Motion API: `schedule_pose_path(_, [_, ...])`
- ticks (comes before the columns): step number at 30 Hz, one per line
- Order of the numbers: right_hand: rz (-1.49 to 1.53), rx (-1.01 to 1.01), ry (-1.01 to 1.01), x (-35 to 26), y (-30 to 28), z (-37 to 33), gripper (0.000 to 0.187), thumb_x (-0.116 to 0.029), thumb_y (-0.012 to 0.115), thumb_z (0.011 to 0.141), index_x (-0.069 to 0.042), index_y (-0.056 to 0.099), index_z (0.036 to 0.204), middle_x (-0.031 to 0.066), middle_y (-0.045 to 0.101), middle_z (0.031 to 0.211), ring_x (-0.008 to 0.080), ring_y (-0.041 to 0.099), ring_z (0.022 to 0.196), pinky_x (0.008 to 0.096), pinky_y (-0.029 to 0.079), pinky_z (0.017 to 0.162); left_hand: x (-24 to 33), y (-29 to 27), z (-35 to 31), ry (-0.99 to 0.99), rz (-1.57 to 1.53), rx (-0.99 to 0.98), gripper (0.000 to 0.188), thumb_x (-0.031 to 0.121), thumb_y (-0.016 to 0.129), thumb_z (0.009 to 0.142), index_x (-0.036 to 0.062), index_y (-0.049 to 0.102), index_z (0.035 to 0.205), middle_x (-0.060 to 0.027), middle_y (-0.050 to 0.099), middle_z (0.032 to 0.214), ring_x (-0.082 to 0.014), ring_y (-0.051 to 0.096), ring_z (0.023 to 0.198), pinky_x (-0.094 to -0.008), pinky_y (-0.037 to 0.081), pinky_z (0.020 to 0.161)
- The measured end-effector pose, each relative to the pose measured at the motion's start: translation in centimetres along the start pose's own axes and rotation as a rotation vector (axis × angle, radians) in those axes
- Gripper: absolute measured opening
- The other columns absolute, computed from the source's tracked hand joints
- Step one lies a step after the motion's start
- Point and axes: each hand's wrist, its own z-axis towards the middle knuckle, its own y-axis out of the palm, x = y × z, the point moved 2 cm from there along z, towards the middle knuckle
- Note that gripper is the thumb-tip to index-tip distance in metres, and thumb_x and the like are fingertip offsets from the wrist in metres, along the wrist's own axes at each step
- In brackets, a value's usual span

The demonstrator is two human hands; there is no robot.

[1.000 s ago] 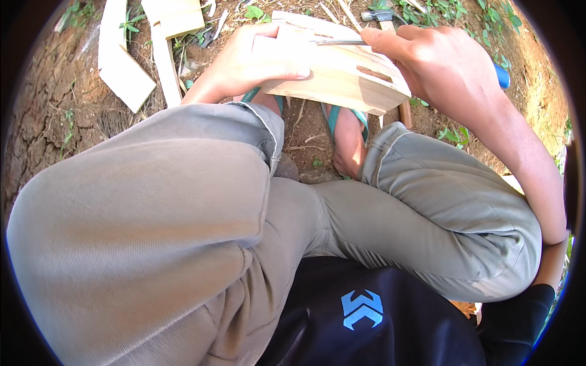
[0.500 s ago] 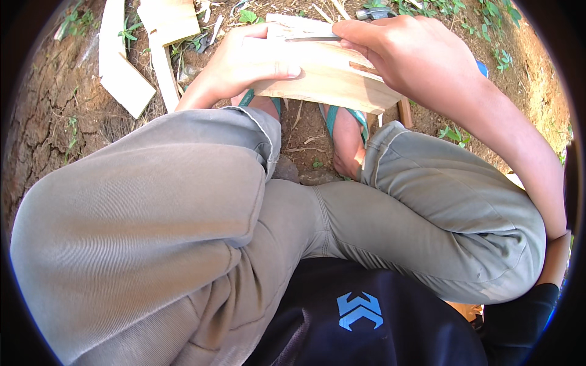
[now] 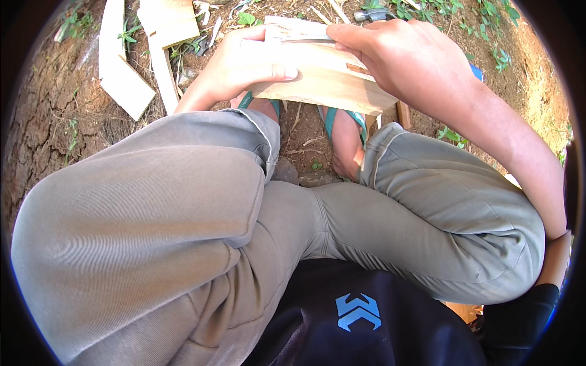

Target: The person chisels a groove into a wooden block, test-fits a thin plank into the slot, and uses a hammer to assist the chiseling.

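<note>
My left hand (image 3: 241,67) is closed on the left end of a pale wooden board (image 3: 329,84), its thumb flat on the top face. The board lies above my sandalled feet, with slots cut toward its right end. My right hand (image 3: 403,52) is closed at the board's far right side. From its fingertips a thin metal blade (image 3: 302,38) reaches left across the board toward my left hand. Whatever handle the blade has is hidden inside my right hand.
Flat pieces of pale wood (image 3: 127,88) lie on the dirt at the left, another board (image 3: 174,21) beside them. A hammer (image 3: 374,14) rests beyond my right hand, and a blue object (image 3: 477,72) shows behind my wrist. A brown wooden piece (image 3: 403,114) stands by the right foot.
My right hand and the blade have shifted slightly left, and the blade now catches more light. My left hand stays on the board, which has barely moved.
</note>
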Motion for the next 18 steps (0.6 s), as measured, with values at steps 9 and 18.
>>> schedule_pose_path(9, [-0.153,-0.033,-0.026,-0.7,-1.0,-0.3,0.038,-0.014,0.069,0.083,-0.015,0.065,0.121,0.0131,0.068,0.078,0.0324,0.071,0.070,0.0430,0.056,0.058,0.3,0.3,-0.4,-0.025,-0.021,0.003,0.053,0.023,0.082,0.081,-0.0023,0.064,0.124,-0.0064,0.071,0.090,-0.0077,0.066,0.065,-0.0201,0.050,0.041])
schedule_pose_path(18, [-0.146,-0.066,0.022,-0.6,-1.0,-1.5,0.039,-0.011,0.067,0.084,-0.014,0.064,0.123,0.0151,0.067,0.076,0.0337,0.070,0.068,0.0431,0.056,0.057,0.5,0.1,-0.3,-0.007,0.044,0.024,0.042,0.023,0.082,0.081,-0.0004,0.067,0.113,-0.0077,0.071,0.090,-0.0082,0.068,0.071,-0.0209,0.052,0.044])
